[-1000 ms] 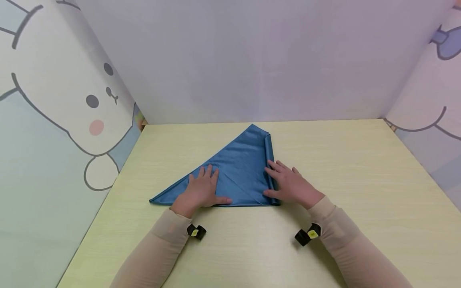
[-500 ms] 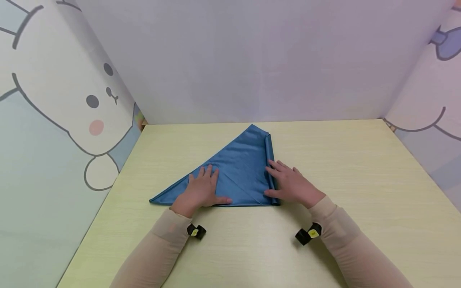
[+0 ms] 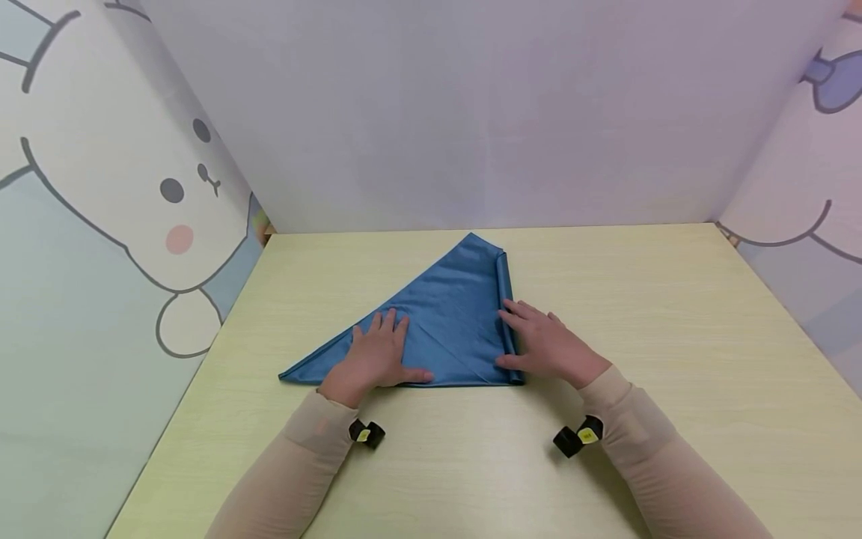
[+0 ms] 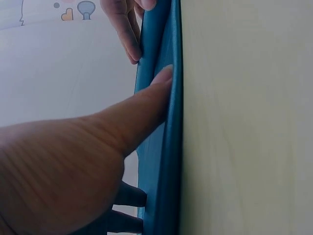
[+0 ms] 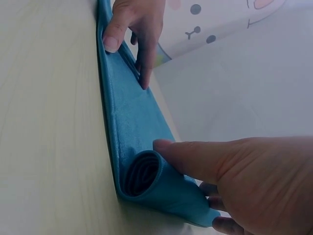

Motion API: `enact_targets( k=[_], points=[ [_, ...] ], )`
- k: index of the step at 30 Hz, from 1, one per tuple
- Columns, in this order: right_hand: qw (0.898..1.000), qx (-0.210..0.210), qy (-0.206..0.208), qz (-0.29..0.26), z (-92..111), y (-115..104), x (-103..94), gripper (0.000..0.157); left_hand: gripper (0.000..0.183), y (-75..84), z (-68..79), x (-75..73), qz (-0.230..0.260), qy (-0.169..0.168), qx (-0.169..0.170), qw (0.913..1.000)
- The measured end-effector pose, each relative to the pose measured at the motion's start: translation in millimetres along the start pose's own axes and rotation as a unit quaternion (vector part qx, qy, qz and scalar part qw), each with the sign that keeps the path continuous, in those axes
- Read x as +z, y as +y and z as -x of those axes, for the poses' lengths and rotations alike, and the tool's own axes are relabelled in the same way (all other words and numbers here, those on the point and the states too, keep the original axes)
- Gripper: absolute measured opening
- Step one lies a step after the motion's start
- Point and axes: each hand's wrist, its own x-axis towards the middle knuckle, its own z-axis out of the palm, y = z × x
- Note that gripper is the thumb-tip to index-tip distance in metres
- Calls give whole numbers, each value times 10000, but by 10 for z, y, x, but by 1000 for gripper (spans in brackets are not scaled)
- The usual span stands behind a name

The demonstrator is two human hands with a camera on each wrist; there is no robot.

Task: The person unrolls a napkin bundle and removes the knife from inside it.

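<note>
Cloth (image 3: 450,318) on table (image 3: 673,329), roll (image 3: 504,277) along its right edge, wall (image 3: 485,112) behind

A very slight rightward shift of the right hand (image 3: 548,344) against the blue cloth (image 3: 454,322)

In front of you was a pale, wood-grained table (image 3: 660,299); directly on it lay a blue cloth (image 3: 454,322), roughly triangular, rolled up along your right side.
</note>
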Motion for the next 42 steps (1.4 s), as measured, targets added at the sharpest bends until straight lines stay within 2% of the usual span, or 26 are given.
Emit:
enact_targets(
  k=[17,24,35,42],
  points=[
    [9996,22,-95,-253,13,-6,-41,86,117,-21,7,0,-15,50,6,10000],
    [9985,41,-260,-490,9,6,-54,88,117,-23,10,-12,-32,44,-21,10000],
    [9984,5,-270,-492,17,21,-73,89,116,-34,15,-7,-40,49,-22,10000],
    [9983,78,-263,-517,49,103,-57,89,116,-20,-2,21,-73,-23,11,10000]
  ],
)
